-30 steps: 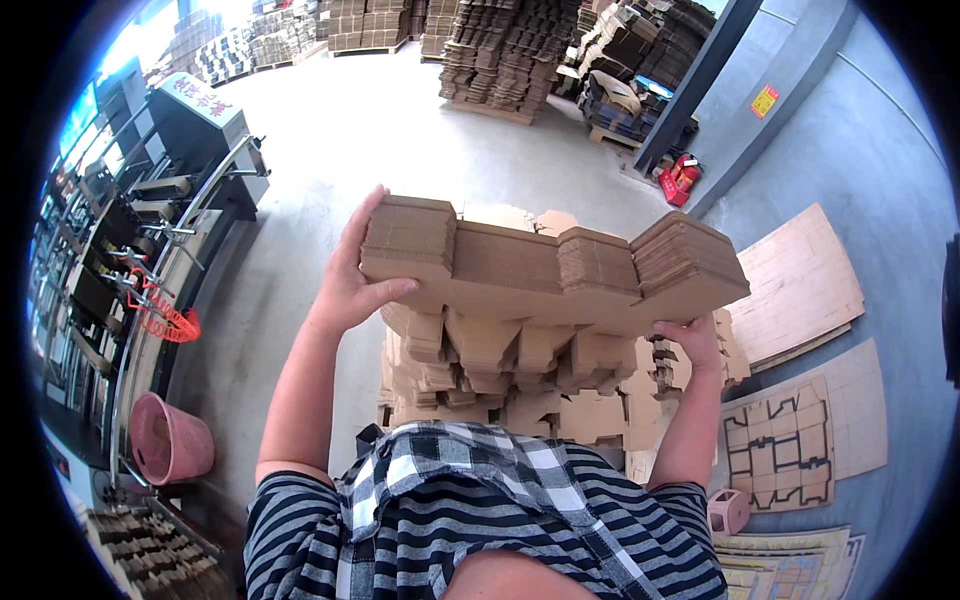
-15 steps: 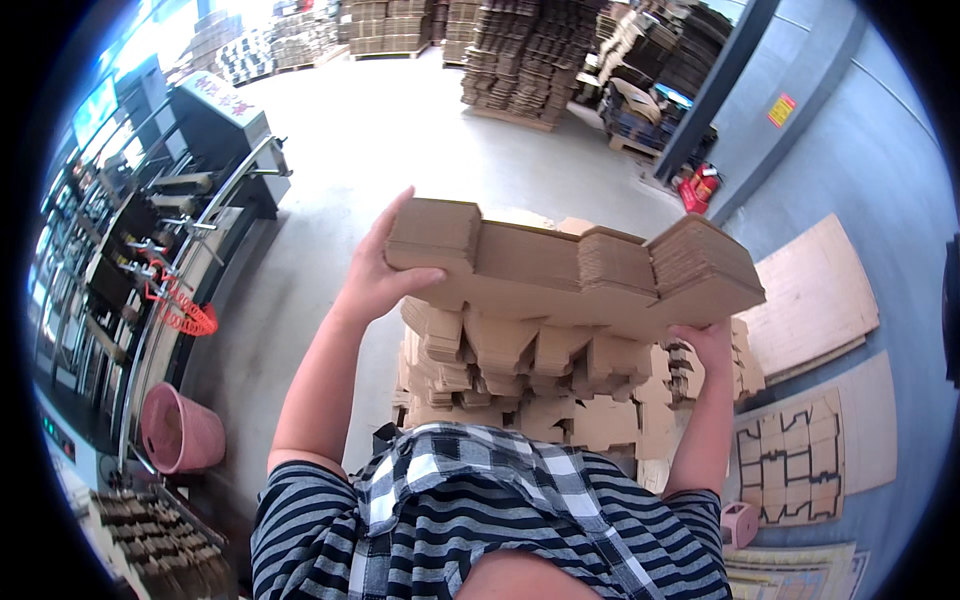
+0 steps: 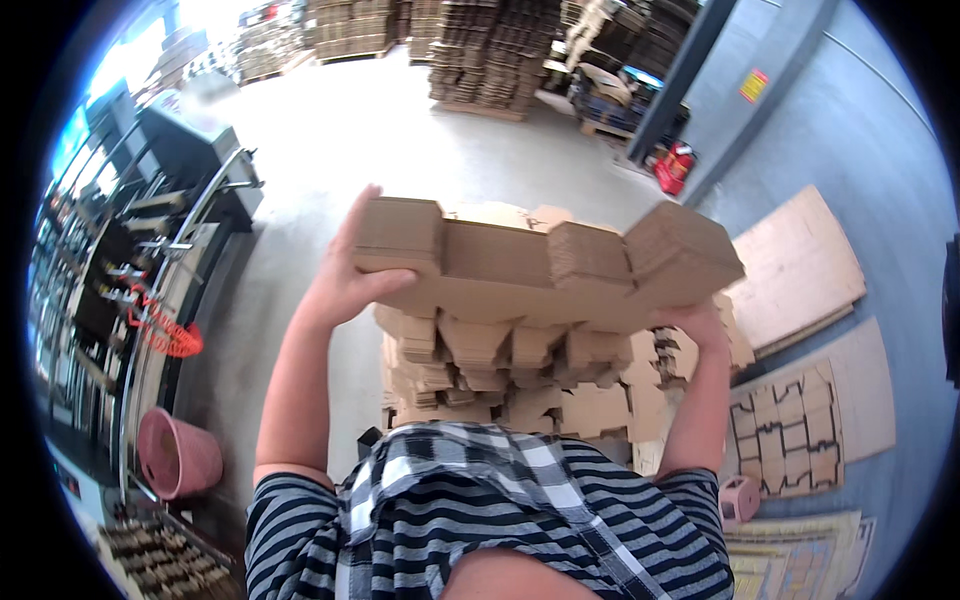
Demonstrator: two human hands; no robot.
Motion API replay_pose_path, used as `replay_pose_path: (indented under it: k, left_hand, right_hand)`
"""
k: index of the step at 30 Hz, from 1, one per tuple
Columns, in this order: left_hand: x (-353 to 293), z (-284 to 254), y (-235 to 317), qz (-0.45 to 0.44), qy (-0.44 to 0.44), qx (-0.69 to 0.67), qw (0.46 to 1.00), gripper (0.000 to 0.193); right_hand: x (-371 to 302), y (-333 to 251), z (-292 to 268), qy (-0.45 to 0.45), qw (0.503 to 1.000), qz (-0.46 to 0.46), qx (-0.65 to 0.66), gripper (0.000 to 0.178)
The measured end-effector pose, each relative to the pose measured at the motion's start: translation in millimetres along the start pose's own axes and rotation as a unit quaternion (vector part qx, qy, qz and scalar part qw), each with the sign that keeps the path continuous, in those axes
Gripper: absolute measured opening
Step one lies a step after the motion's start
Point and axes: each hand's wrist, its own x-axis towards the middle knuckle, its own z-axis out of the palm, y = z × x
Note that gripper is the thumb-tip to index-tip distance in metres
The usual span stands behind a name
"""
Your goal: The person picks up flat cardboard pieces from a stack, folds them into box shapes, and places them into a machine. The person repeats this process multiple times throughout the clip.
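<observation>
Between my hands is a thick bundle of die-cut brown cardboard blanks (image 3: 500, 292), its notched edges facing up. My left hand (image 3: 355, 275) clasps its left end, thumb across the near face and fingers behind. At the lower right end, my right hand (image 3: 695, 320) grips the bundle from beneath, its fingers partly hidden by the cardboard. Below and behind the bundle stand piles of similar cardboard blanks (image 3: 590, 408), close in front of my body. The held bundle covers part of these piles.
To the left are a long machine (image 3: 190, 215) with an orange coiled hose (image 3: 170, 338) and a pink bin (image 3: 180, 455). Wooden boards (image 3: 800, 270) and a cutting die board (image 3: 790, 435) lie along the right wall, near a pink stool (image 3: 740, 497). Cardboard stacks (image 3: 490, 50) stand far ahead.
The bundle and both hands have shifted slightly left in the picture, as has the background. The bundle is turned a little more level. Both hands keep their hold.
</observation>
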Motion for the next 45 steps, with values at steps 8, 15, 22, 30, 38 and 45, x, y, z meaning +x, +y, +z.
replay_pose_path:
  k: [8,15,22,30,38,45]
  left_hand:
    - [4,-9,12,-0.032,-0.017,0.071,0.997,0.101]
    - [14,31,105,0.224,-0.057,0.225,0.947,0.103]
    - [43,107,76,0.11,-0.173,0.436,0.876,0.092]
    - [45,110,74,0.109,-0.208,0.428,0.873,0.084]
    - [47,111,70,0.116,-0.199,0.429,0.874,0.082]
    - [50,111,69,0.119,-0.209,0.417,0.876,0.082]
  right_hand:
    - [6,-10,3,-0.025,0.999,0.016,0.015,0.058]
    - [7,-16,7,-0.023,0.999,0.041,0.014,0.058]
    - [6,-12,7,-0.02,0.998,0.029,0.046,0.064]
    - [-19,-90,-19,0.143,0.951,-0.275,-0.021,0.092]
    - [-12,-176,68,0.05,0.761,-0.34,-0.551,0.018]
    - [5,-162,68,0.05,0.699,-0.366,-0.612,0.008]
